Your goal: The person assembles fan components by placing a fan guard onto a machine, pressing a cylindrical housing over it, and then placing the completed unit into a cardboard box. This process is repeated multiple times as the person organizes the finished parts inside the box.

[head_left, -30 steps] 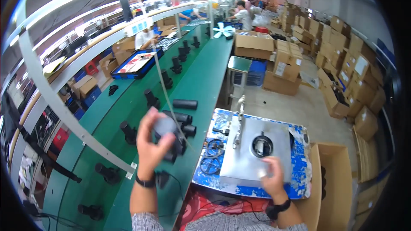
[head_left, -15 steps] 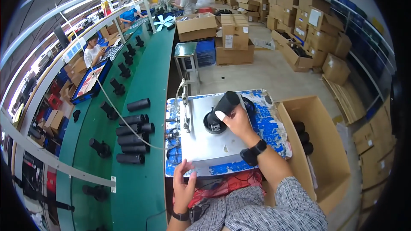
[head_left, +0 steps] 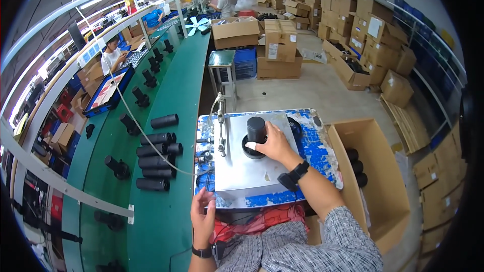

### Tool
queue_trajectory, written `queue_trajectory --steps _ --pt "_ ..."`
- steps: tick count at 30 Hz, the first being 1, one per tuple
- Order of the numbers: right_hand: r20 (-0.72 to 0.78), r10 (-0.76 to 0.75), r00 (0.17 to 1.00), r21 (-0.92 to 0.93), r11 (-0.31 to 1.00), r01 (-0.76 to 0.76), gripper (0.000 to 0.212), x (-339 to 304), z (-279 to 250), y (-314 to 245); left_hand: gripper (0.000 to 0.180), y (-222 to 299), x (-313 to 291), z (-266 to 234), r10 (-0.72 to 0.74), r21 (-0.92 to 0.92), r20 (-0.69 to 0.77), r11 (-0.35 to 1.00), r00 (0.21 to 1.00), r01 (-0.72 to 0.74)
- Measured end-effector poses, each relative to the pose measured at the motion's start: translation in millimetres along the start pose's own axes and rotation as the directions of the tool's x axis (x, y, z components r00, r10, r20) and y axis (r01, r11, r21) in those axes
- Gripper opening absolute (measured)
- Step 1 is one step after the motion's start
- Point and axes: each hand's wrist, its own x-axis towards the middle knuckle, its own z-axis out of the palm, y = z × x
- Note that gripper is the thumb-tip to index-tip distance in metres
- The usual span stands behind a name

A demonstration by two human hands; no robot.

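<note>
In the head view, from where I stand, the right hand (head_left: 275, 145) is curled partway round a black cylinder (head_left: 256, 127), thumb and fingers against its sides. It stands upright at the dark ring (head_left: 252, 155) on a metal box (head_left: 234, 172). The left hand (head_left: 202, 215) is empty, fingers loosely bent and spread.

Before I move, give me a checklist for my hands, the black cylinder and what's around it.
1. Right hand gripping the black cylinder: ok, thumb near its base.
2. Cylinder upright: ok, roughly upright over the metal box.
3. Cylinder fully seated in the black ring: cannot tell, the hand partly covers it.
4. Left hand steadying the cylinder: not ok, empty and apart from it.
5. Loose cylinders away from the box: ok, on the green bench.
</note>
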Motion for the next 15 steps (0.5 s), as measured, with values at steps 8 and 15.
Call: queue_trajectory --steps 8,15 --pt "0.126 0.043 0.991 0.11 0.992 -0.057 0.08 -5.6 -14.2 -27.6 0.041 -8.2 75.0 -29.1 0.22 0.202 0.103 0.95 0.97 -0.237" --pt "0.009 0.015 1.0 0.096 0.995 -0.016 0.073 -6.5 -2.1 -7.5 0.034 -22.6 184.1 -16.2 0.29 0.381 0.214 0.855 0.933 -0.353"
